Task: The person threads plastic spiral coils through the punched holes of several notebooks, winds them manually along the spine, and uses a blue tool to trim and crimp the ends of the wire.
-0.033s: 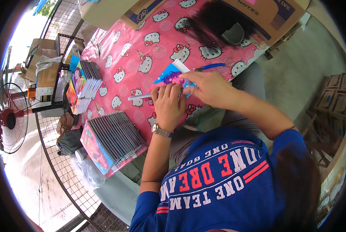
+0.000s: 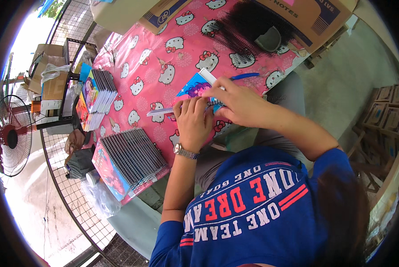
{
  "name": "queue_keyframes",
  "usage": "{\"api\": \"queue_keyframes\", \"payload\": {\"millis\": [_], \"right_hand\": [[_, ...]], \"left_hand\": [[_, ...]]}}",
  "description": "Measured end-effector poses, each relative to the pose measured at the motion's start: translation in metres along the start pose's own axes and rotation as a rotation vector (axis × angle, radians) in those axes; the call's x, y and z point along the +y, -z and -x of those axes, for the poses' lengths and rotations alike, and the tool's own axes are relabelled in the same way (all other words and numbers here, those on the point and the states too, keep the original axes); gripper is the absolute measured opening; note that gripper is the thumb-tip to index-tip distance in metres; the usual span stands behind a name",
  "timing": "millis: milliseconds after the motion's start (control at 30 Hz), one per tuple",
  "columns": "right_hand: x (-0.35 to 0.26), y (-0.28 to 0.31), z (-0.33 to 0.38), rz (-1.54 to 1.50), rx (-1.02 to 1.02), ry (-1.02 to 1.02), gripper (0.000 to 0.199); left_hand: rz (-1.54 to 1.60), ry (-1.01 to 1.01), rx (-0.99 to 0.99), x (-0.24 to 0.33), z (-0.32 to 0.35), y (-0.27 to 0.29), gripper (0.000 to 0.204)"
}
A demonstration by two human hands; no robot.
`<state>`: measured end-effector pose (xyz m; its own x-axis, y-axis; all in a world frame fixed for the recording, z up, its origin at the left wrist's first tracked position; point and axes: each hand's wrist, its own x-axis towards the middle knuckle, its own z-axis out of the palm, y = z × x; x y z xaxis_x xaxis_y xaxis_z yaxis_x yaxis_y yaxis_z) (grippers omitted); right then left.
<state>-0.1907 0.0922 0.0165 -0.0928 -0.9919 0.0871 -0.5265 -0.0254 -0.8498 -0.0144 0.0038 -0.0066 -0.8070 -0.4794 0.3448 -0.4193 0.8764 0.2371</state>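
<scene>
A notebook with a blue and purple illustrated cover lies on the pink table in front of me, its white punched page edge sticking out at the far side. My left hand is closed over its near edge, fingers curled and pressing down. A dark spiral coil runs along that edge between my hands. My right hand has its thumb and fingers closed around the coil's right end; the fingertips are partly hidden. Just beyond the right hand lies a blue-handled tool, its tip covered by the hand.
Bound notebooks stand in a stack at the near left, with another stack farther back. Loose black coils are heaped at the far right beside a cardboard box. A fan stands at the left.
My right hand has shifted slightly, its index finger drawing in toward the coil and now covering the blue tool's tip. More of the coil shows. My left hand has hardly moved.
</scene>
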Motion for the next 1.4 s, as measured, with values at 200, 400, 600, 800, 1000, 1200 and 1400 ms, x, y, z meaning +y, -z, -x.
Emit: {"api": "queue_keyframes", "payload": {"millis": [200, 400, 600, 800, 1000, 1200, 1400], "right_hand": [[0.054, 0.02, -0.028, -0.026, 0.184, -0.081, 0.039], [0.15, 0.087, -0.03, 0.883, 0.435, -0.275, 0.053], [0.15, 0.091, -0.037, 0.988, 0.307, -0.417, 0.034], [0.09, 0.053, -0.037, 0.757, 0.334, -0.238, 0.054], [0.055, 0.031, -0.004, -0.652, -0.613, -0.143, 0.058], [0.057, 0.047, -0.004, -1.357, -0.654, -0.156, 0.074], [0.098, 0.008, -0.007, -1.652, -0.665, -0.247, 0.076]], "left_hand": [[0.06, 0.007, -0.019, 0.001, 0.007, 0.005, 0.022], [0.068, -0.002, -0.032, 0.004, 0.012, 0.007, 0.021], [0.088, 0.027, -0.037, 0.009, 0.012, 0.009, 0.019], [0.068, 0.061, -0.005, 0.012, 0.011, 0.017, 0.02], [0.085, 0.096, 0.02, 0.007, 0.014, 0.011, 0.02], [0.009, 0.085, 0.051, 0.009, 0.008, 0.0, 0.021], [0.035, 0.019, 0.042, 0.006, 0.007, 0.003, 0.021]]}}
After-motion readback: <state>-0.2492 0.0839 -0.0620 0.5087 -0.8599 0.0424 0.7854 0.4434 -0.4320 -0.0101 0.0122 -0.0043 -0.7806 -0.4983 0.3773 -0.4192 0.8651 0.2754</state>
